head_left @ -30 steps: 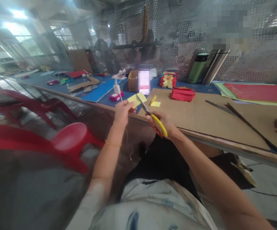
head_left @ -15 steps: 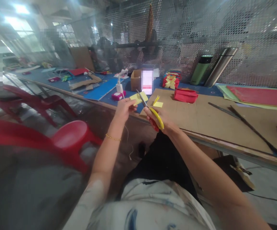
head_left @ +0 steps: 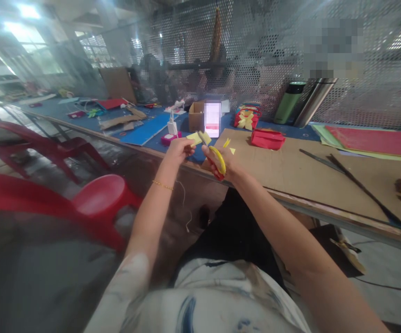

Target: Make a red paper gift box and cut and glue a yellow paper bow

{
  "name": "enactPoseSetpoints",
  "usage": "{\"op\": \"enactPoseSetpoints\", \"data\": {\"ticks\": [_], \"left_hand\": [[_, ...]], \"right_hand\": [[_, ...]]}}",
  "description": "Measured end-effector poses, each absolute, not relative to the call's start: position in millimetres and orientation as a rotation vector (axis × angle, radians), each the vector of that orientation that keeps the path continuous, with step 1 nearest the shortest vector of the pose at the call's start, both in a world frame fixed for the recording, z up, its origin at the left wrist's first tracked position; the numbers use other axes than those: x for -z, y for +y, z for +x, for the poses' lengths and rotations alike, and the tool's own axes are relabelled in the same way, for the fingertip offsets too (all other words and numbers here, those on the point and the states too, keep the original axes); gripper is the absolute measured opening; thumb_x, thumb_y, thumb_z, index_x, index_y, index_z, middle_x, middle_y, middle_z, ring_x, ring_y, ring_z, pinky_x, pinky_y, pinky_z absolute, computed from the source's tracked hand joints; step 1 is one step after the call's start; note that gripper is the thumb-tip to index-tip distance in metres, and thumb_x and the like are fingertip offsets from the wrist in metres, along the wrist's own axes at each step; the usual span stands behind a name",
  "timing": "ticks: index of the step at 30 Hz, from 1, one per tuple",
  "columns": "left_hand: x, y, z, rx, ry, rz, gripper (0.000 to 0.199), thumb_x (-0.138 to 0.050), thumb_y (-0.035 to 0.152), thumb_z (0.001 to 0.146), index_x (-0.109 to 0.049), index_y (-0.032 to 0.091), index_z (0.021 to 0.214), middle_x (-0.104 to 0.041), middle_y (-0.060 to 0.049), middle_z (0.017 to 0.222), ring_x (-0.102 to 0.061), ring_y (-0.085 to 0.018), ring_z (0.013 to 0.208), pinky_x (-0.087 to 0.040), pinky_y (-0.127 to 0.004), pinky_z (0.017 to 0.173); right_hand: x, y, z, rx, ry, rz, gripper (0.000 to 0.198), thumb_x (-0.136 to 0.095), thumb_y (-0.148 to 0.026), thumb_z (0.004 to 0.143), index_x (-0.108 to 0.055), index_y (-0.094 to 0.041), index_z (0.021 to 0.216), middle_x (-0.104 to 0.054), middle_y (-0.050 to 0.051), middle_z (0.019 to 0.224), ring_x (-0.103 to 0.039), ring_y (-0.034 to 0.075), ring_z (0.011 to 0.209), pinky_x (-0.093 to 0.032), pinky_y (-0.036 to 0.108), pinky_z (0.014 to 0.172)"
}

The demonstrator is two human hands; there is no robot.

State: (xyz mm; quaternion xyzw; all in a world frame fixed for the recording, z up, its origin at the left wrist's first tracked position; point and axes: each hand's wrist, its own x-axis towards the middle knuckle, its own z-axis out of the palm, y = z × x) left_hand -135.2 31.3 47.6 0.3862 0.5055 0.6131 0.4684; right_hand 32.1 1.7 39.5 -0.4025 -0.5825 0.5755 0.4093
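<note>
Between its fingers my left hand (head_left: 181,151) pinches a small piece of yellow paper (head_left: 194,138) above the table's front edge. My right hand (head_left: 223,163) is wrapped round a pair of scissors (head_left: 218,159) with yellow and red handles. The scissor blades lie across the yellow paper, close to my left fingers. Just beyond my right hand, other yellow paper scraps (head_left: 233,151) lie on a brown cardboard sheet (head_left: 273,171). Behind the paper stands a phone (head_left: 212,119) with a lit screen.
A red folded pouch (head_left: 267,139) and a red bag with a yellow bow (head_left: 246,118) sit behind the cardboard. A green bottle (head_left: 290,102) and a steel flask (head_left: 315,102) lean against the mesh. Long dark blades (head_left: 356,185) lie at right. A red chair (head_left: 99,196) stands at left.
My right hand and the scissors have moved slightly left and up, with the blades further over the yellow paper. My left hand has shifted a little left.
</note>
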Motion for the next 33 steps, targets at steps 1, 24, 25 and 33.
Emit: {"op": "enactPoseSetpoints", "data": {"ticks": [1,24,25,33], "left_hand": [[-48,33,-136,-1.497,1.247,0.945,0.015,-0.073,0.01,0.067,-0.061,0.014,0.058,-0.06,-0.002,0.048,-0.052,-0.008,0.042,-0.041,-0.022,0.049],[-58,-26,-7,-1.171,0.846,1.523,0.028,-0.084,0.038,0.075,-0.07,0.014,0.076,-0.073,-0.007,0.067,-0.066,-0.014,0.05,-0.051,-0.024,0.05],[-59,-21,0,-1.153,0.831,1.556,0.028,-0.083,0.038,0.076,-0.069,0.014,0.074,-0.072,-0.006,0.065,-0.066,-0.013,0.05,-0.051,-0.025,0.051],[-64,20,35,-0.96,0.771,1.681,0.021,-0.081,0.033,0.077,-0.071,0.016,0.07,-0.07,-0.004,0.064,-0.064,-0.011,0.055,-0.048,-0.022,0.054]], "right_hand": [[-41,3,31,-1.472,-1.457,-1.017,0.056,-0.077,-0.071,0.075,-0.047,-0.025,0.063,-0.044,-0.005,0.039,-0.037,0.008,0.03,-0.028,0.022,0.024],[-69,-18,169,-1.006,-1.443,-0.772,0.056,-0.089,-0.051,0.061,-0.062,-0.021,0.1,-0.06,-0.005,0.07,-0.052,0.009,0.049,-0.041,0.023,0.042],[-70,-15,174,-0.991,-1.449,-0.758,0.057,-0.09,-0.049,0.059,-0.062,-0.021,0.1,-0.06,-0.005,0.071,-0.051,0.009,0.051,-0.04,0.023,0.043],[-72,11,218,-0.794,-1.437,-0.816,0.04,-0.086,-0.039,0.06,-0.066,-0.021,0.089,-0.059,-0.003,0.074,-0.053,0.014,0.067,-0.044,0.026,0.058]]}}
